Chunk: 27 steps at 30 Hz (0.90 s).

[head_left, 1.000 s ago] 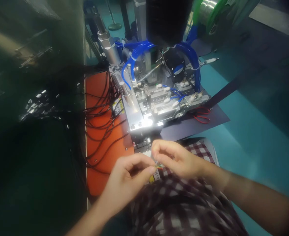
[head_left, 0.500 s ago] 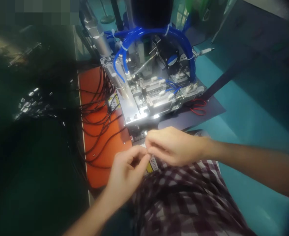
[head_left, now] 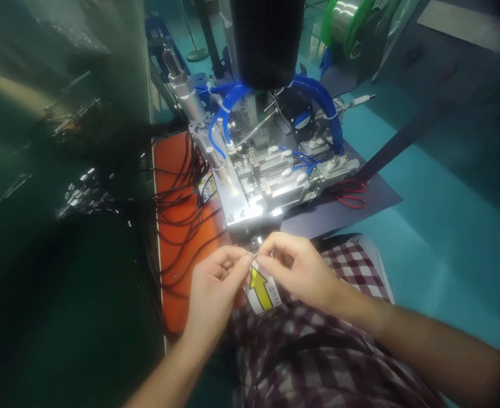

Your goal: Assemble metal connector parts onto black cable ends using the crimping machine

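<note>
My left hand [head_left: 220, 283] is closed in a pinch, thumb against forefinger. Opposite it, my right hand [head_left: 295, 269] pinches too, its fingertips almost meeting the left ones. A tiny pale piece [head_left: 254, 256] shows between the two pinches; it is too small to name. Both hands are just in front of the metal machine [head_left: 271, 190], above a white label with a yellow arrow [head_left: 262, 289]. Bundled blue air tubes [head_left: 324, 102] arch over the machine.
Black cables [head_left: 182, 209] lie loosely across the orange board [head_left: 177, 317] on the left. Small shiny metal parts [head_left: 82, 192] are heaped on the dark green surface. A green-rimmed wire spool [head_left: 347, 25] is at the back right. Red wires [head_left: 352, 195] loop beside the machine.
My right hand has turned and dropped slightly, so more of the arrow label shows. The fingertips remain close together. The whole view has shifted, bringing the spool into sight.
</note>
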Each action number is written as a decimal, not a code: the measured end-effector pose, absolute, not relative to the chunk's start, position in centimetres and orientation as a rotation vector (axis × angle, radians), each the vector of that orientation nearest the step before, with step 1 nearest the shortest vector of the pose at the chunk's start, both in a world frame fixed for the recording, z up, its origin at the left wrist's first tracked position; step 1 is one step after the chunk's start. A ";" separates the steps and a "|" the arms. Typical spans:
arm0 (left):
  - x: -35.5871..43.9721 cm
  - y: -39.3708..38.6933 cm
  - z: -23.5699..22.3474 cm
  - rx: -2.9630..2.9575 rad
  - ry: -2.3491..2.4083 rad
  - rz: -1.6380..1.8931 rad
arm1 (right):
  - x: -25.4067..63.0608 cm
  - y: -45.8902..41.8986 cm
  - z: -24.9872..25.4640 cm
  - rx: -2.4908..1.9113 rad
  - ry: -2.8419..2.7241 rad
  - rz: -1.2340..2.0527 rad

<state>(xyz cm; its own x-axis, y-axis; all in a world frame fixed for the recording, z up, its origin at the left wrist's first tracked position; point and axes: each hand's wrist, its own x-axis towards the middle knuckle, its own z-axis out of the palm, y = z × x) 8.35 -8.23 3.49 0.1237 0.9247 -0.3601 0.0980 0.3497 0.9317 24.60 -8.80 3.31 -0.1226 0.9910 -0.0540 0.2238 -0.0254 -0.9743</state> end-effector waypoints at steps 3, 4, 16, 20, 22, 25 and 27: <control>8.6 -8.0 3.8 1.127 1.320 0.822 | 24.6 -8.6 3.4 -1.320 -1.340 1.306; 8.7 -7.9 3.9 1.140 1.329 0.822 | 24.7 -8.5 3.5 -1.311 -1.302 1.346; 10.0 -6.8 4.8 0.737 1.138 0.887 | 24.3 -7.6 4.3 -1.188 -0.832 1.812; 10.1 -6.7 4.8 0.760 1.181 0.861 | 24.4 -7.7 4.1 -1.243 -0.914 1.695; 10.1 -6.8 4.7 0.778 1.223 0.855 | 24.5 -7.8 3.8 -1.272 -0.994 1.596; 10.2 -6.9 4.5 0.791 1.258 0.868 | 24.5 -7.8 3.3 -1.289 -1.061 1.525; 10.1 -6.8 4.4 0.795 1.237 0.863 | 24.5 -7.7 3.0 -1.283 -1.054 1.545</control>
